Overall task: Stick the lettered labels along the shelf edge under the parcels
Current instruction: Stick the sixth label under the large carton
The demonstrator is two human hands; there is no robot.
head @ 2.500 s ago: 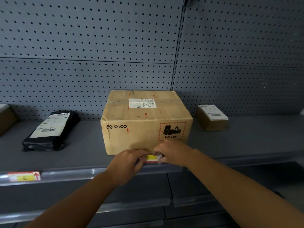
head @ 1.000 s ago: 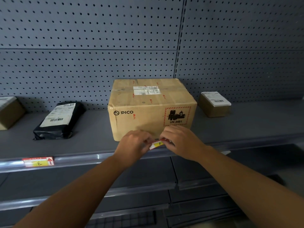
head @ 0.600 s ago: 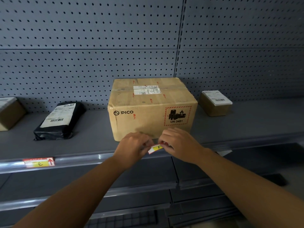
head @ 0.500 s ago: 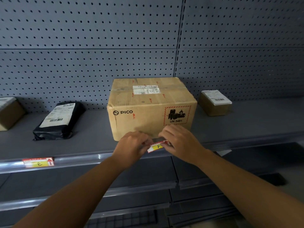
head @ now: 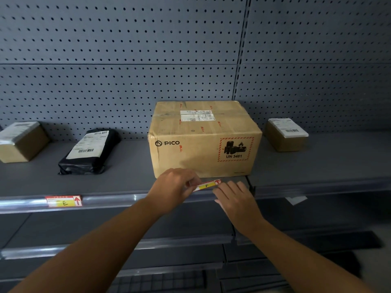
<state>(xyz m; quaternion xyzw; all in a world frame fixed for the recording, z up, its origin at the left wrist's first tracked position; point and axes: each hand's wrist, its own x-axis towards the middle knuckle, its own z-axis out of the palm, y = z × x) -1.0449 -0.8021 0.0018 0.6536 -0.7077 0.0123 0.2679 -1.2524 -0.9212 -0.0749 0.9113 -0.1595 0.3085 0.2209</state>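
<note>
A red, white and yellow label marked F point(head: 208, 185) hangs tilted just above the shelf edge point(head: 118, 199), in front of the big PICO cardboard box point(head: 203, 140). My left hand point(head: 172, 187) pinches the label's left end. My right hand point(head: 234, 199) is just below the label's right end, fingers spread, holding nothing. A matching label marked E point(head: 63, 201) is stuck on the shelf edge under the black parcel bag point(head: 90, 152).
A small brown box point(head: 22, 140) sits at the far left of the shelf and another small box point(head: 285, 134) to the right of the PICO box. Grey pegboard forms the back wall. Lower shelves run beneath. A scrap of white paper point(head: 295, 200) lies under the right shelf edge.
Both hands held the F label before. My right hand has let go and dropped slightly right and down, with fingers spread. My left hand still holds the label's left end.
</note>
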